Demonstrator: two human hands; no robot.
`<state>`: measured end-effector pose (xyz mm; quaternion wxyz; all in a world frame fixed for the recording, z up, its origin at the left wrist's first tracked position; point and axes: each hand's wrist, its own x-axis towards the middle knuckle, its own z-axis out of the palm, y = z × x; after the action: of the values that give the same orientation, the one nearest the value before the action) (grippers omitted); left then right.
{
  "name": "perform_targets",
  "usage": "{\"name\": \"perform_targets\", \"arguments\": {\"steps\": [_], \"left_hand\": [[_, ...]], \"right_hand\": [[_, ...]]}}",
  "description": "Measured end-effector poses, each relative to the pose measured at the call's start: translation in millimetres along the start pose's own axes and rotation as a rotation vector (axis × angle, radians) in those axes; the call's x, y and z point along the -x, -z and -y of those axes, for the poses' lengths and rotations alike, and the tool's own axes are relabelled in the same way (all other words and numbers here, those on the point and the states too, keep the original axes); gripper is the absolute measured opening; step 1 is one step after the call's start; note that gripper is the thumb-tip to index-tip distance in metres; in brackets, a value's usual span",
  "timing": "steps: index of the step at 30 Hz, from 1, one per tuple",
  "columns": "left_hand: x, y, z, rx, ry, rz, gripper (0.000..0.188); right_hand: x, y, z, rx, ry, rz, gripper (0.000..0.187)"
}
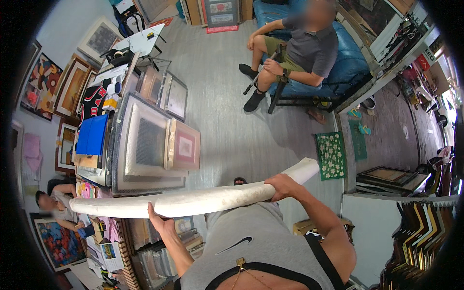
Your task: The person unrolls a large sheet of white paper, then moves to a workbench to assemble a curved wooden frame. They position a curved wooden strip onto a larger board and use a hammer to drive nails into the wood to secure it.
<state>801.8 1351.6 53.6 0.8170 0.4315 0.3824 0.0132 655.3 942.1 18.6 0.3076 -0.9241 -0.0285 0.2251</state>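
A long white roll [208,200], its surface stained in places, lies across the front of my body. Because of the wide lens it looks curved. My right hand [282,186] wraps over the roll near its right end. Farther left, my left hand [159,221] holds it from the near side and below, thumb up against the white surface. The fingers of that hand are mostly hidden behind the roll. Its left end reaches over a cluttered worktable [104,227].
Bubble-wrapped frames [150,140] lean at the left, below a blue folder [93,135]. One person [309,48] sits on a blue sofa [350,65] holding a stick; another person [60,208] is at far left. A green floral mat [330,155] lies near the doorway; frame corner samples [425,232] hang at right.
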Motion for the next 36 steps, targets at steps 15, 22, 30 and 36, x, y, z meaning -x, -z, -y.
{"name": "perform_targets", "arguments": {"steps": [15,22,30,36], "left_hand": [[-3.6,8.8,-6.6,0.339,0.088,0.158,0.049],[7.8,7.7,-7.9,0.341,-0.113,0.312,0.053],[5.6,-4.3,-10.1,0.42,-0.212,0.546,0.062],[16.6,-26.0,-14.8,0.33,-0.072,0.227,0.047]], "right_hand": [[20.8,14.8,-7.8,0.021,-0.01,0.054,0.051],[15.7,8.1,-19.7,0.075,0.075,0.091,0.059],[7.5,12.5,-24.6,0.106,0.094,0.221,0.057],[13.7,-2.1,-24.2,0.015,0.101,0.093,0.05]]}}
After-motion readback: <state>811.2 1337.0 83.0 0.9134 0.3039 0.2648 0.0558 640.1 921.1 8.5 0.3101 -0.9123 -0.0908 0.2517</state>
